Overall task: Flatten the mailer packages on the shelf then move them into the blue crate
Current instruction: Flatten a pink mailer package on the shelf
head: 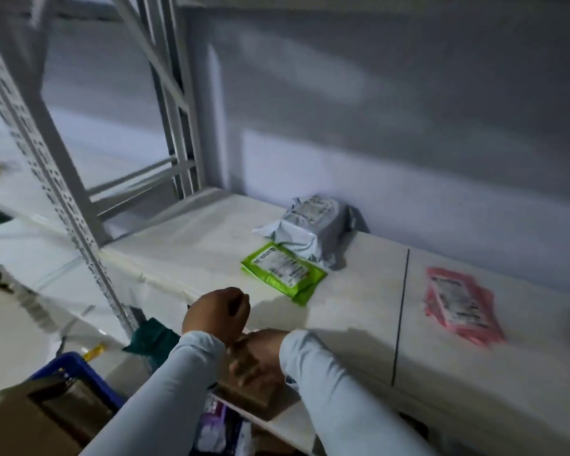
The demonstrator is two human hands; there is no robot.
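Note:
On the white shelf (343, 311) lie a green mailer (283, 273), a puffy grey mailer (310, 225) behind it, touching it, and a flat pink mailer (461, 304) off to the right. A brown mailer (247, 394) lies at the shelf's front edge. My right hand (257, 353) rests on top of it with the fingers curled over it. Just above and to the left, my left hand (216, 312) is curled into a fist over the shelf edge with nothing visible in it. A corner of the blue crate (76, 366) shows at the lower left, below the shelf.
A perforated white upright (63, 205) of the rack stands at the left. Brown cardboard (30, 419) covers part of the crate. Purple-and-white packets (214, 426) lie under the shelf edge. A dark seam (402, 311) runs across the shelf.

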